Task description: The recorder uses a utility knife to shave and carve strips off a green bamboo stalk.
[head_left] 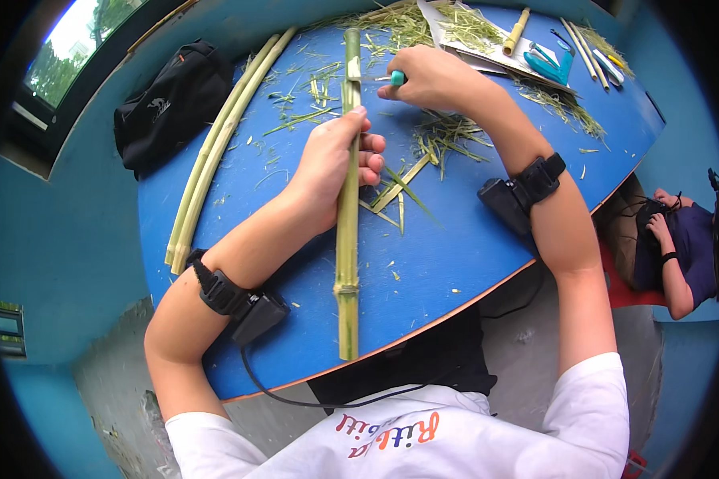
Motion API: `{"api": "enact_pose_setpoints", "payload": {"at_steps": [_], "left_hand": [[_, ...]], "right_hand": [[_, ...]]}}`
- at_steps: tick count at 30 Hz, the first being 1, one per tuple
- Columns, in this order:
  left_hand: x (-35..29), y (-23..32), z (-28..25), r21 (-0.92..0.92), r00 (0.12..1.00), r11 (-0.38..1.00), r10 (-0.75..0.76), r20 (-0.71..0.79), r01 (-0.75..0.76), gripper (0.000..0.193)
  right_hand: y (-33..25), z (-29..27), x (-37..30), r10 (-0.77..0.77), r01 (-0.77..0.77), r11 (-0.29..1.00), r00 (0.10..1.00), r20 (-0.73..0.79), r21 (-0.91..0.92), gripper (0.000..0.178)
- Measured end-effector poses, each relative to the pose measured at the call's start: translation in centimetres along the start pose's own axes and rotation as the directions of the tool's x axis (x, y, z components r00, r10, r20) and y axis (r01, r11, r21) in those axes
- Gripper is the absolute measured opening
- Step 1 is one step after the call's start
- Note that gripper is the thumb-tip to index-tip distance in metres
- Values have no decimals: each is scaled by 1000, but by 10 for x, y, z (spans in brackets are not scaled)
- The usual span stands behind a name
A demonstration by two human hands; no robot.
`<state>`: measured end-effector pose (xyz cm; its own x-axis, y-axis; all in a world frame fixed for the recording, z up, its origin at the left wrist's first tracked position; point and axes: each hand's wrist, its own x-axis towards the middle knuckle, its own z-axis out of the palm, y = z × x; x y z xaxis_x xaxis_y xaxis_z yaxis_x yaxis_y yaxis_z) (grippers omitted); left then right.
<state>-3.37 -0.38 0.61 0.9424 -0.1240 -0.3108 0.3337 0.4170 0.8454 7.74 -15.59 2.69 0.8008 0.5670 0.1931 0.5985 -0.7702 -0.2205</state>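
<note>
A green bamboo pole [347,239] lies lengthwise across the blue table, pointing away from me. My left hand [335,156] is wrapped round it near the middle, thumb on top. Above that hand, part of the pole's green skin is pared off and pale flesh shows. My right hand [435,77] is closed on a small knife with a teal handle [397,77]. Its thin metal blade points left and reaches the pared stretch of the pole; most of the handle is hidden in my fist.
Two long bamboo poles [216,152] lie at the left beside a black bag [176,104]. Green shavings [451,137] litter the blue table [439,239]. At the far right are a short bamboo piece [517,32], a teal tool [551,64] and thin sticks. Another person [671,239] sits at the right.
</note>
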Motion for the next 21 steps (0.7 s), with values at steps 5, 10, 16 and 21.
{"api": "enact_pose_setpoints", "payload": {"at_steps": [5,10,16,21], "left_hand": [[1,2,2,15,997,999,-52,56,51,23],[4,0,5,-37,993,992,-118,14,119,23],[4,-3,7,32,993,994,-104,-51,106,22],[4,-4,12,24,995,995,-92,-22,93,22]], "right_hand": [[-14,3,-1,-55,56,993,998,11,-105,32],[-20,11,2,34,-14,988,991,130,-155,22],[-20,9,19,18,13,961,994,111,-277,18],[4,18,42,7,-15,947,1000,-26,-321,19]]}}
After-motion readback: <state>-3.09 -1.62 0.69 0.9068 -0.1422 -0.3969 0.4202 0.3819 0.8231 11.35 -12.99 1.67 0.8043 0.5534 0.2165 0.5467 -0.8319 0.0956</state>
